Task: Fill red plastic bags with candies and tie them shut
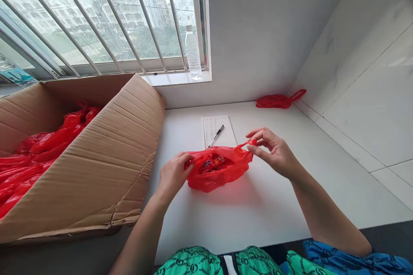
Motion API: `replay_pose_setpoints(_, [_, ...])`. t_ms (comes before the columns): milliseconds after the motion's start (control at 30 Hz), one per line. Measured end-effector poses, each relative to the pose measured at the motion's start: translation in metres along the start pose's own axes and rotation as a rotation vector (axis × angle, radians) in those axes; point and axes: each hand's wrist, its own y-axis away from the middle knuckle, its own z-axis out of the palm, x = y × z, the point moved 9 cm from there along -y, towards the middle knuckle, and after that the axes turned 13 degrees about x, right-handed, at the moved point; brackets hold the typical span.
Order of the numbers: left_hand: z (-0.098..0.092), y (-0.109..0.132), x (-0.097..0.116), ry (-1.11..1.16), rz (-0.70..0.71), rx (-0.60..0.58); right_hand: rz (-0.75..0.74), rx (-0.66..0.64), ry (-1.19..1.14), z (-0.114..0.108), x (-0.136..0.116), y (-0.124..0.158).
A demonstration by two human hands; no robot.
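Note:
A red plastic bag [213,180] rests on the white table in front of me, its mouth spread wide. Inside it lie small red printed packets [215,162]; how many is hidden by the bag's sides. My left hand [175,172] is closed on the bag's left rim, fingertips curled over the film. At the other end, my right hand [269,150] pinches the bag's right handle between thumb and fingers. Just behind the bag, a black-capped pen [216,135] lies across a sheet of paper with writing [209,126].
A large cardboard box [129,137] full of red plastic bags [54,142] stands at the left. Against the back wall lies another red bag [274,101]. On the windowsill by the barred window is a clear water bottle [192,53]. Tiles cover the right wall.

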Motion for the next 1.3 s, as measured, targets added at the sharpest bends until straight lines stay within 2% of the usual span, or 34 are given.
replay_pose_setpoints(167, [-0.085, -0.010, 0.021, 0.687, -0.104, 0.455, 0.050, 0.063, -0.199, -0.009, -0.009, -0.016])
replay_pose_setpoints(267, [-0.120, -0.017, 0.028, 0.985, -0.147, 0.661, 0.028, 0.110, -0.347, -0.009, -0.018, -0.030])
replay_pose_setpoints(333, [-0.132, -0.026, 0.031, 1.127, -0.175, 0.718, 0.017, 0.163, -0.389, -0.010, -0.023, -0.040])
replay_pose_setpoints(467, [-0.135, -0.050, 0.037, 1.209, -0.171, 0.702, -0.030, 0.247, -0.343, -0.010, -0.031, -0.055])
replay_pose_setpoints(567, [-0.128, -0.065, 0.045, 1.119, -0.115, 0.627, -0.071, 0.224, -0.358, -0.002, -0.035, -0.060])
replay_pose_setpoints(733, [-0.098, -0.072, 0.057, 1.162, -0.096, 0.419, -0.091, 0.049, -0.495, 0.022, -0.041, -0.059])
replay_pose_setpoints(900, [-0.059, -0.063, 0.078, 1.198, -0.103, 0.119, -0.011, -0.041, -0.439, 0.048, -0.032, -0.051])
replay_pose_setpoints(1000, [-0.030, -0.052, 0.092, 1.180, -0.059, -0.160, -0.004, -0.140, -0.283, 0.068, -0.029, -0.041])
replay_pose_setpoints(1100, [-0.004, -0.039, 0.097, 1.148, -0.026, -0.422, -0.087, -0.181, -0.151, 0.081, -0.032, -0.036])
replay_pose_setpoints(1200, [0.004, -0.036, 0.097, 1.092, -0.006, -0.500, -0.061, -0.205, -0.208, 0.089, -0.026, -0.036])
replay_pose_setpoints(1300, [0.000, -0.039, 0.102, 1.043, 0.022, -0.506, 0.087, -0.306, -0.427, 0.099, -0.013, -0.037])
